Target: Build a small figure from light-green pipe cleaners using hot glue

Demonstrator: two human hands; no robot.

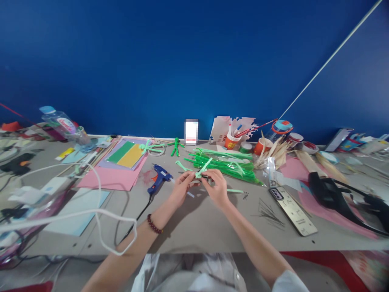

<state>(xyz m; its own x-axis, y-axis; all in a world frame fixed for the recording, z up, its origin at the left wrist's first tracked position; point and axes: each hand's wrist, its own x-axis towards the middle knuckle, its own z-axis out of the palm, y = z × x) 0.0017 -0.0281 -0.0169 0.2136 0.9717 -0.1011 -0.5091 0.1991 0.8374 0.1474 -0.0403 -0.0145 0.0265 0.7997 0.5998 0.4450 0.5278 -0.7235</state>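
Near the middle of the table, my left hand (182,187) and my right hand (216,185) pinch a light green pipe-cleaner piece (199,174) between them. Its bent ends stick out above my fingers. Behind my hands lies a bundle of green pipe cleaners (225,166), partly in clear wrap. A green pipe-cleaner figure (175,147) stands by the wall, and a paler green one (148,147) lies to its left. To the left of my left hand rests a blue glue gun (159,178). A short light green pipe cleaner (235,190) is beside my right hand.
Coloured paper sheets (114,178) cover the left side, with a white cable (100,211) looping in front. To the right are a phone (293,213), thin dark wires (269,215) and a black strapped device (334,198). A paper cup with pens (232,141) stands at the back.
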